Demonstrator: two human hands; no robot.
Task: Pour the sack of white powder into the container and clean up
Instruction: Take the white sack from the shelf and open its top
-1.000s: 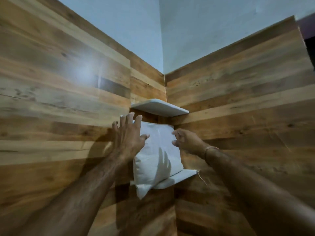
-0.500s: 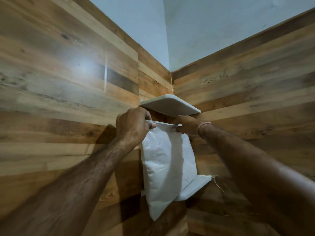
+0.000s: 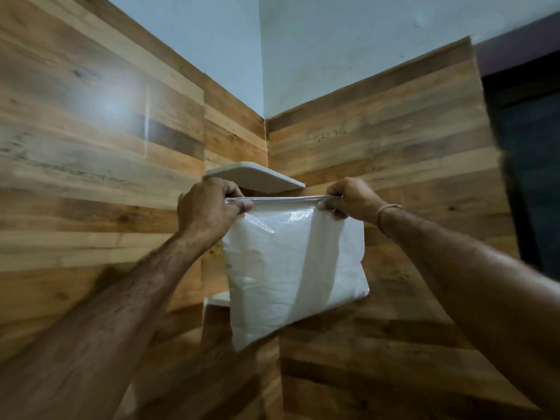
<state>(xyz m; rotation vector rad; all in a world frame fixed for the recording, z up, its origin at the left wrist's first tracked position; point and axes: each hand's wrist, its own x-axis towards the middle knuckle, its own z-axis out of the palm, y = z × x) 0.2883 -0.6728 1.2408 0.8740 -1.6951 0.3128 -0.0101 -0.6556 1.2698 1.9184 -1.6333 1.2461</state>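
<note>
A full white woven sack (image 3: 291,268) hangs in front of the wall corner, held up by its top edge. My left hand (image 3: 209,210) grips the sack's top left corner. My right hand (image 3: 348,201) pinches the top right corner, so the top seam is stretched taut between them. The sack's bottom hangs free, covering most of the lower corner shelf (image 3: 216,300). No container is in view.
Two wood-panelled walls meet in a corner behind the sack. An upper white corner shelf (image 3: 254,175) juts out just above my hands. A dark opening (image 3: 533,177) lies at the right edge.
My hands went from touching the sack's sides on the lower shelf to gripping its top corners. The sack has since come off the shelf towards me and now hangs spread wider.
</note>
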